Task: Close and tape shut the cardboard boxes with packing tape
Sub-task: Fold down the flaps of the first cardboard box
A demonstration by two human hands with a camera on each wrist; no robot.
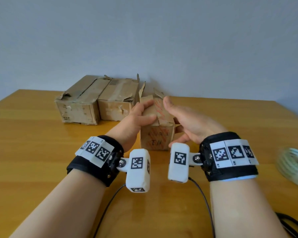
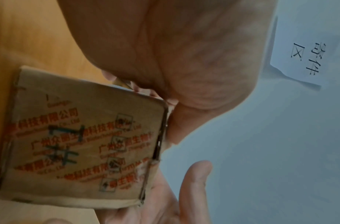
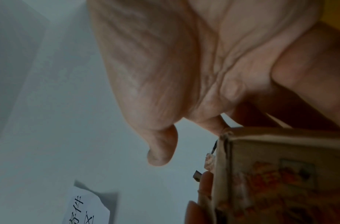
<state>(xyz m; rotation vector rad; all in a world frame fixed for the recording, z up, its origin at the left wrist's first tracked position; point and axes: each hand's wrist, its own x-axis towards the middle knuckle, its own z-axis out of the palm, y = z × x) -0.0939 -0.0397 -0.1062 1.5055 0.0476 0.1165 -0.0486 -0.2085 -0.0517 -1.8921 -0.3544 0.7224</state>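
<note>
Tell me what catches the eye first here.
A small box with orange print stands on the wooden table, the left hand gripping its top flaps and the right hand against its right side. Behind it to the left, a battered long box and a second long box sit side by side at the wall.

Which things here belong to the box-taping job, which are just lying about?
In use: small red-printed box, left hand on its top, right hand at its side, two larger cardboard boxes behind.
Lying about: cables, wall note, blurred roll at right (possibly tape, cannot tell).
</note>
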